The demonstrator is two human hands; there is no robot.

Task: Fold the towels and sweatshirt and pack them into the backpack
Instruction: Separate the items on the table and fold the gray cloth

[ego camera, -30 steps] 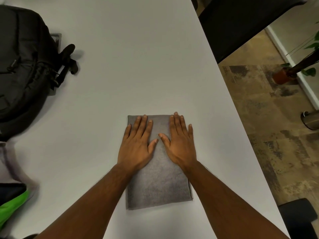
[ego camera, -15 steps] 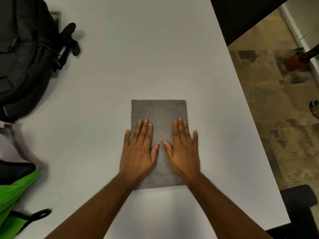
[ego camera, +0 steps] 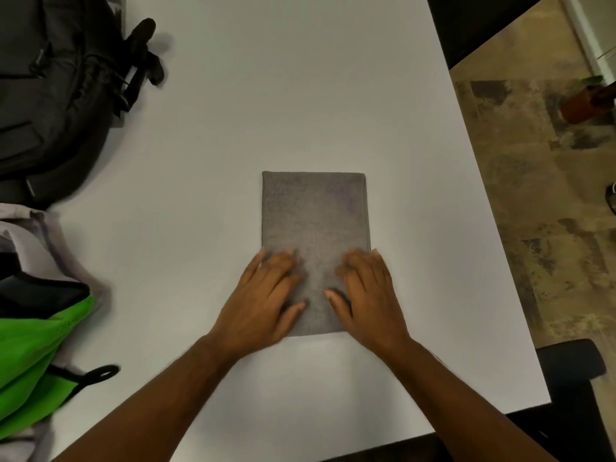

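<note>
A big white table (ego camera: pixel 266 95) fills most of the view, and a brown patchy floor (ego camera: pixel 540 228) shows past its right edge. A black backpack (ego camera: pixel 50 95) lies on the far left corner of the table, with its straps and buckles hanging toward the middle. Below it, at the left edge, sits a pile of clothes: a bright green cloth (ego camera: pixel 30 355) with some black in it, on top of a pale gray cloth (ego camera: pixel 43 235). A small black loop (ego camera: pixel 96 375) sticks out from the green cloth onto the table. In the middle of the table lies a gray towel (ego camera: pixel 315 211), folded into a neat, flat shape like a book, well apart from the backpack. Two bare arms reach in from the bottom. The left hand (ego camera: pixel 263 305) rests on the near left part of the towel, palm down, with fingers spread a little and holding nothing. The right hand (ego camera: pixel 366 298) rests on the near right part in the same way, flat and holding nothing. The two thumbs point toward each other with a strip of towel between them. Both hands look a bit blurry.
</note>
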